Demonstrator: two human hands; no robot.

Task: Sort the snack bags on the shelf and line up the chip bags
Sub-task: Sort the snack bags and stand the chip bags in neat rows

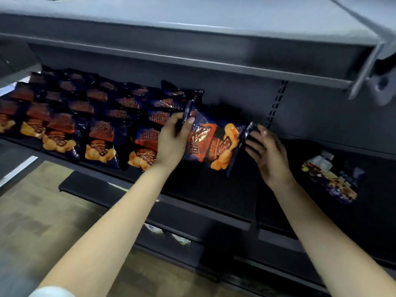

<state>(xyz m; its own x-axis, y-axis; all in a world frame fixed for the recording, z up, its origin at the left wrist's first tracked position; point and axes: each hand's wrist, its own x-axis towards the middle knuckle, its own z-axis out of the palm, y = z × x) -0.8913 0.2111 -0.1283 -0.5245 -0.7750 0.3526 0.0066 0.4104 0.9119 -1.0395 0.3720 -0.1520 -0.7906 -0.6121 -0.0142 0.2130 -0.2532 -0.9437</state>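
A dark blue and orange chip bag (214,142) is held tilted just above the black shelf (214,196). My left hand (173,140) grips its top left edge, thumb on the front. My right hand (265,151) pinches its right edge. Several matching chip bags (100,138) stand in overlapping rows to the left, filling the shelf up to my left hand. A different snack bag (334,179), blue with mixed colours, lies flat on the shelf at the right.
A grey upper shelf (192,61) overhangs closely above the bags. A slotted upright (276,103) runs down the back panel behind my right hand. A lower shelf (90,185) juts out below, above a wooden floor (32,221).
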